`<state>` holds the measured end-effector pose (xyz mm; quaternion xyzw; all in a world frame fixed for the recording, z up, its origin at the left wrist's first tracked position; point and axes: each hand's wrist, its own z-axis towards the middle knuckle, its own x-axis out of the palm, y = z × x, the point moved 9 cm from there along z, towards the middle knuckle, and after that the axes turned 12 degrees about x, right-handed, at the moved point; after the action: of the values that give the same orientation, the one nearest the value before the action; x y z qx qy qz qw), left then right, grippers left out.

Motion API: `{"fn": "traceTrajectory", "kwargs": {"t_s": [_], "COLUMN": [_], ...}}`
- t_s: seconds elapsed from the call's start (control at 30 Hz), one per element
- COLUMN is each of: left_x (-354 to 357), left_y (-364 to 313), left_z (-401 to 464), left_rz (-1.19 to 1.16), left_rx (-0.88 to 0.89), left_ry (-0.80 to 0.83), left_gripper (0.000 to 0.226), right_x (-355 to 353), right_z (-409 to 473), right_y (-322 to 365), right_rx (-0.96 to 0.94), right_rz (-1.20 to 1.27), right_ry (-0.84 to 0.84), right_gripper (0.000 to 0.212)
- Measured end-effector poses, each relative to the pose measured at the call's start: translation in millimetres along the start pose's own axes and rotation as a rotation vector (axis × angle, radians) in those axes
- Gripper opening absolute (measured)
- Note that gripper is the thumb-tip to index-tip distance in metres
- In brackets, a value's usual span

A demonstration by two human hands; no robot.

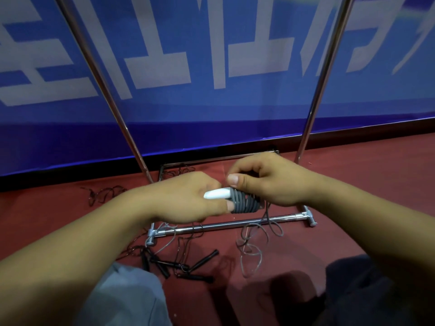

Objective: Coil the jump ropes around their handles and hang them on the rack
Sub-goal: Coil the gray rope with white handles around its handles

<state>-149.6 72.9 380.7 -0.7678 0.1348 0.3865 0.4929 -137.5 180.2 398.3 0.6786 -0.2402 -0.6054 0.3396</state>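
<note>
A person's left hand grips the white handles of a grey jump rope, holding them level so cord can wind on. The right hand, fingers curled, pinches the cord above the grey coil, which sits at centre frame. The loose grey rope trails to the red floor at 5 o'clock. Black jump ropes lie tangled at 7 o'clock. The chrome rack stands behind, before a blue banner at 12 o'clock.

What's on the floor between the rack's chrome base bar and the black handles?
In the head view, tangled dark cord crosses red floor between chrome base bar and black handles.
</note>
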Motion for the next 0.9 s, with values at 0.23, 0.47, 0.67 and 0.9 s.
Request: {"fn": "traceTrajectory", "kwargs": {"t_s": [0.23, 0.47, 0.67, 0.9], "left_x": [5.9, 10.5, 12.6, 15.1], "left_y": [-5.4, -7.8, -5.2, -2.2], "left_z": [0.5, -2.5, -7.6, -10.8], "left_rz": [-0.238, -0.336, -0.368, -0.403], "left_rx": [-0.005, -0.035, -0.063, -0.101], "left_ry": [0.024, 0.101, 0.145, 0.19], "left_gripper": [0.035, 0.031, 0.028, 0.027], "right_x": [-14.7, -18.1, -15.3, -12.4], "right_z": [-13.5, -20.0, -21.7, -20.6], "right_y": [-1.3, 3.6, 6.7, 7.7], "right_rx": [-0.009, -0.025, -0.026, -0.015], "right_rz": [0.049, 0.102, 0.167, 0.203], "right_ry": [-0.063, -0.06, -0.02, 0.024], "right_gripper": [0.016, 0.019, 0.017, 0.018]}}
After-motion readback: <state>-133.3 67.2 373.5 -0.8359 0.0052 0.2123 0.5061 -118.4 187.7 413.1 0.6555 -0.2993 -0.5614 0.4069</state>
